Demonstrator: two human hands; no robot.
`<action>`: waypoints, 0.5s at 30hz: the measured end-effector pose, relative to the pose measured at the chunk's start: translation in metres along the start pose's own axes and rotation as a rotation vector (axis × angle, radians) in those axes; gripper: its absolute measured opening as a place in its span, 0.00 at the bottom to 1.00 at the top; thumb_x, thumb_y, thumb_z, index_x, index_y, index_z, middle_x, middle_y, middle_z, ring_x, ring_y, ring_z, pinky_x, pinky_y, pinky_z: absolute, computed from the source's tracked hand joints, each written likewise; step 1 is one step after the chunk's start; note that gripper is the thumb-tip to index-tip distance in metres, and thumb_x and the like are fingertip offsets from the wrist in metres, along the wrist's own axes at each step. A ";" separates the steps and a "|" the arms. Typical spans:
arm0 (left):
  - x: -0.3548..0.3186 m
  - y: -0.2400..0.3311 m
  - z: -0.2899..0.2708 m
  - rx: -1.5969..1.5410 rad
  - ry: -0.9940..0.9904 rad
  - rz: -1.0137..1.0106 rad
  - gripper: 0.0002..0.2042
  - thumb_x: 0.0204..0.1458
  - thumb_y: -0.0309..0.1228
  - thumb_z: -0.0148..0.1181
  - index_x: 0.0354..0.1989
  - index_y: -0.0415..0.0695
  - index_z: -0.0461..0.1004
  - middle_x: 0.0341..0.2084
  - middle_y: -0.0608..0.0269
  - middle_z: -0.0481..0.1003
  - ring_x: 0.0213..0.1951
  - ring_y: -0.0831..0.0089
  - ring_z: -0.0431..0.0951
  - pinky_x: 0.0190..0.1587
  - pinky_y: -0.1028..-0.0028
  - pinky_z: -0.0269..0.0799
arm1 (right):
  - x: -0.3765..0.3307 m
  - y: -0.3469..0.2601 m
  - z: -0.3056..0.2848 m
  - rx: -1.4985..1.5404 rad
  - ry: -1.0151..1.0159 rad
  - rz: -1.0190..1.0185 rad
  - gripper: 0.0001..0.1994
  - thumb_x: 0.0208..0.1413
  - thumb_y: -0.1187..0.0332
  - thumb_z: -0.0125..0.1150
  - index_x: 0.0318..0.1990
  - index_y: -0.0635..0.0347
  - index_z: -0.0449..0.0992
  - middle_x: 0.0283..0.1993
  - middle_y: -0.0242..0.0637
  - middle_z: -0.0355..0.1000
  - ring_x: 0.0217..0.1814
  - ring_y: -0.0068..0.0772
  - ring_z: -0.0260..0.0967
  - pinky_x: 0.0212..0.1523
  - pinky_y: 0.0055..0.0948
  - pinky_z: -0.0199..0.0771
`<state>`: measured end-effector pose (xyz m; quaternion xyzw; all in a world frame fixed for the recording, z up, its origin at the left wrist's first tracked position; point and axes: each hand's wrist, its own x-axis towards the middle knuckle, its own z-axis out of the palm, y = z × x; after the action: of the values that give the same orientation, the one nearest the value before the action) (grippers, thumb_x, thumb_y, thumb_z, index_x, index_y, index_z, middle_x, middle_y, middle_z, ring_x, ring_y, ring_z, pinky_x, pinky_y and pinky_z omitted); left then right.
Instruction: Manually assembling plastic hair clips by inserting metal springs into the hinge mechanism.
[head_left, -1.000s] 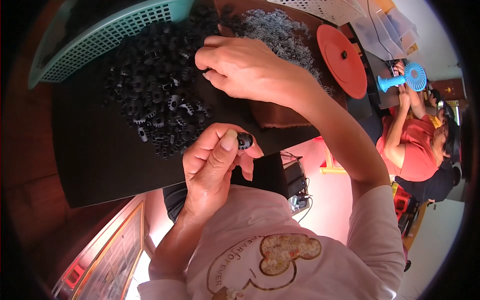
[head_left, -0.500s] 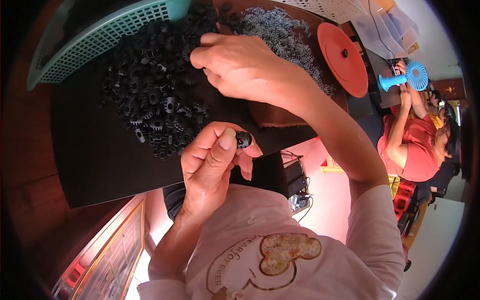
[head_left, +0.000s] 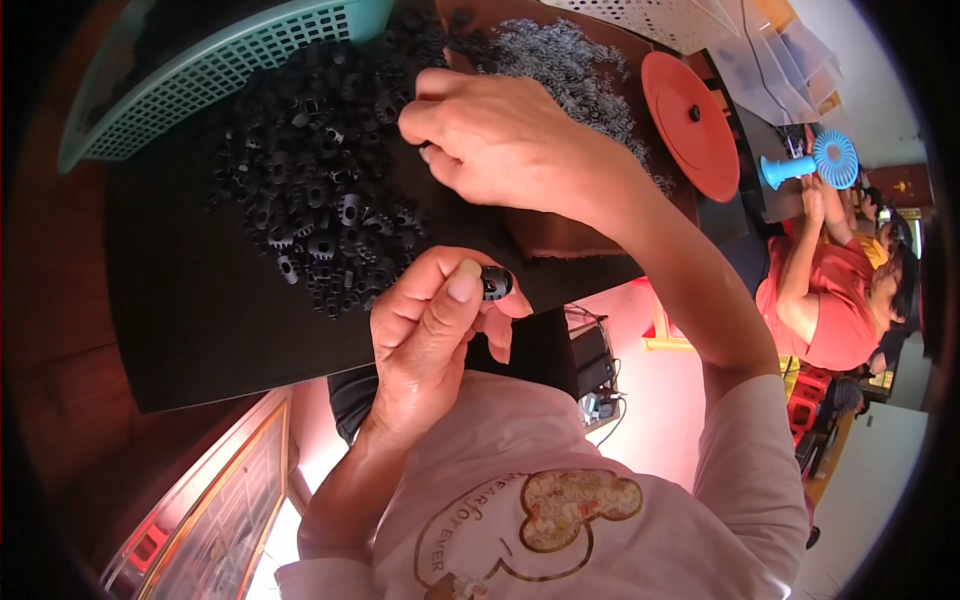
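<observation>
Between the thumb and fingers of my left hand [head_left: 430, 325] is a small black hair claw clip piece [head_left: 495, 283], above the table's near edge. Farther off, my right hand [head_left: 490, 135] is over the table at the right side of a heap of black claw clip pieces [head_left: 320, 215]. Its fingers are curled and closed, and their tips are mostly hidden from view, so whatever they pinch cannot be seen. Just beyond that hand, a pile of small silvery metal springs [head_left: 560, 60] lies on a brown sheet [head_left: 560, 232].
A green perforated basket [head_left: 220, 80] stands at the far left. Right of the springs is a round red lid-like disc [head_left: 690, 125] with a black knob. A blue fan [head_left: 833, 160] and a person in red [head_left: 825, 295] are at the right.
The view has shifted slightly, so both hands appear a little farther right. My left hand still pinches the clip piece, and my right hand stays curled beside the heap.
</observation>
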<state>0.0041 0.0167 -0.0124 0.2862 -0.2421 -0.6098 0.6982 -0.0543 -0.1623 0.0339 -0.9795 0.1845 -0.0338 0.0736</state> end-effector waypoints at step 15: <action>0.001 -0.003 -0.004 0.043 -0.008 0.035 0.15 0.66 0.36 0.43 0.41 0.33 0.69 0.31 0.51 0.75 0.23 0.73 0.72 0.24 0.73 0.73 | 0.005 -0.004 0.009 -0.005 0.019 -0.136 0.06 0.51 0.73 0.55 0.35 0.60 0.77 0.39 0.37 0.71 0.40 0.42 0.75 0.33 0.42 0.75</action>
<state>0.0052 0.0157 -0.0173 0.2942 -0.2629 -0.5935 0.7015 -0.0473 -0.1594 0.0256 -0.9896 0.1181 -0.0476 0.0668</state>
